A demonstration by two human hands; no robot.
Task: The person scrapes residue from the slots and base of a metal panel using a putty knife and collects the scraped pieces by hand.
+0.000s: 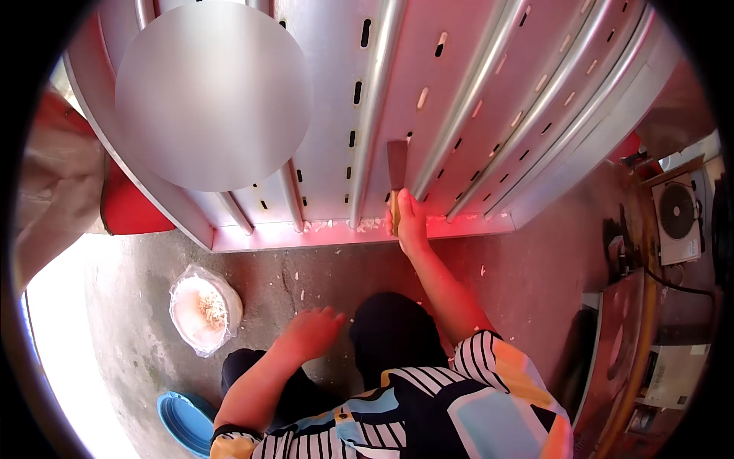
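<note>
As my right hand [410,226], the nearer to the slotted metal panel [329,61], wraps its fingers round the scraper [397,172] just above frame centre, its long axis points up the frame, my left hand [313,334] lower down, loosely spread, gripping nothing.

Reddish light [466,264] tints the grey floor [535,298] beside white glare [61,344].

no readable text, labels, numbers, signs
</note>
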